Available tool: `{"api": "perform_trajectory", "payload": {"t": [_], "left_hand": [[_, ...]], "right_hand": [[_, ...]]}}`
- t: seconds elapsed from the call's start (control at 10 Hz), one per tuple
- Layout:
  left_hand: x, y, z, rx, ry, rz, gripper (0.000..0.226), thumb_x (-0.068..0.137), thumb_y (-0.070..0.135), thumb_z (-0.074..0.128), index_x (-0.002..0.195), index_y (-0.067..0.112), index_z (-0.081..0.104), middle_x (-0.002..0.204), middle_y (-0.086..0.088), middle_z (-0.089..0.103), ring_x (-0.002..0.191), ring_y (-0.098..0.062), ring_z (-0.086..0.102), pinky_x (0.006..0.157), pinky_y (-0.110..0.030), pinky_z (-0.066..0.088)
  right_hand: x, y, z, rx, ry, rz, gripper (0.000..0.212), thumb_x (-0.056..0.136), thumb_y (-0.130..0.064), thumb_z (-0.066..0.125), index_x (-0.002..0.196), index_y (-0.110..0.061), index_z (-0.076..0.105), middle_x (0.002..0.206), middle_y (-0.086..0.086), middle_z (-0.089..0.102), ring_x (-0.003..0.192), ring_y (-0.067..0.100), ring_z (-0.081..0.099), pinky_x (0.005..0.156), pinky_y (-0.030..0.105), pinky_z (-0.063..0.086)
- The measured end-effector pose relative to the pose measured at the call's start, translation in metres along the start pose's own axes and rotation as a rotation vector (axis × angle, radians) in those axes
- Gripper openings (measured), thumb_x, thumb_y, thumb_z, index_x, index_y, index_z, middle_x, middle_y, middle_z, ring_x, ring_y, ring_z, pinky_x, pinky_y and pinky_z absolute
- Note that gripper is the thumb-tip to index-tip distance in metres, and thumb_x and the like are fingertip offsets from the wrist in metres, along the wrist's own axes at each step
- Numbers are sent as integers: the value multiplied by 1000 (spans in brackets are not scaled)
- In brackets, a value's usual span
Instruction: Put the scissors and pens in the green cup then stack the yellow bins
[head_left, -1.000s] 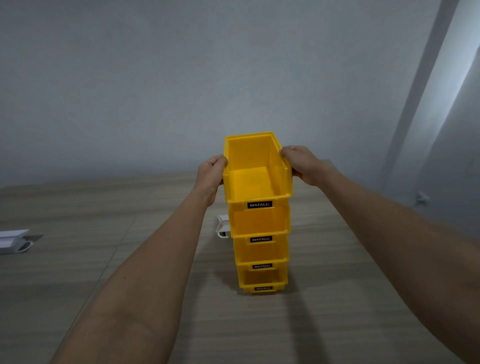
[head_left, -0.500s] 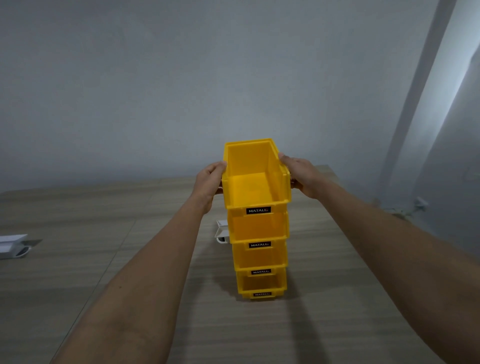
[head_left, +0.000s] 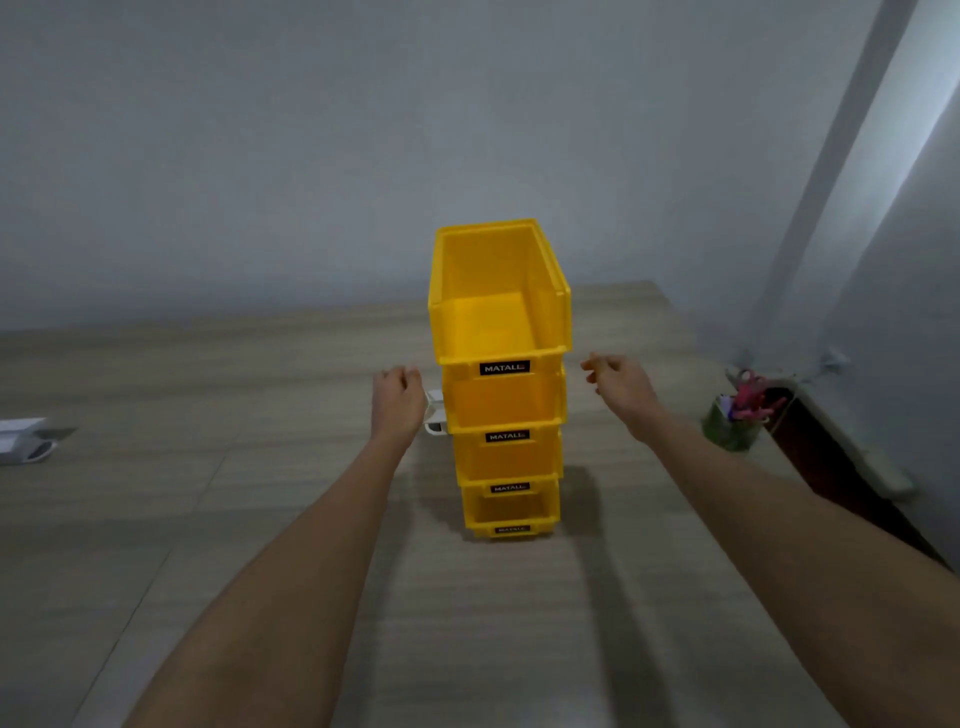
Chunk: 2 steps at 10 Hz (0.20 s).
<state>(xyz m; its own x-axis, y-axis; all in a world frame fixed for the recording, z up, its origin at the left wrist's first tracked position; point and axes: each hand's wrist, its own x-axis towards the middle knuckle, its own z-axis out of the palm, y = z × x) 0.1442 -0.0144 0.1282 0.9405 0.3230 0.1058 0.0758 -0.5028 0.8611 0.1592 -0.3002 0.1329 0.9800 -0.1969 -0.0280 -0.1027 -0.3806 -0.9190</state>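
4 yellow bins (head_left: 501, 374) stacked upright on the tabletop (head_left: 260, 519). Left hand (head_left: 397, 397) and right hand (head_left: 618, 382) flank the stack, each grip released, touching nothing. Green cup (head_left: 732, 428), right of stack, holds items; looks done.

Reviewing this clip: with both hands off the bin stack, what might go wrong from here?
1. The yellow bin stack is tall and narrow; the left hand or right hand, both close beside it, might knock it over.
2. The green cup sits near the table edge; a nudge may tip it off.
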Motion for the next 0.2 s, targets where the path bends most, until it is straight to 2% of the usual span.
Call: {"api": "perform_trajectory", "payload": {"t": [0.1,0.2], "left_hand": [[-30,-47,14,186,31,24,34,103,25,35,117,6,59,124,-16,44,100,-34,57,92,-38,44],[-59,-88,28,360,31,21,35,101,24,39,129,8,54,128,-15,45,110,-37,57,94,-46,47]], "right_hand": [[-17,48,13,-143,-9,-1,45,103,-28,42,91,7,66,91,27,66,91,35,63,80,42,48],[-37,96,30,-326,-64,21,33,101,-24,45,80,-5,62,88,19,62,91,27,59,77,34,42]]}}
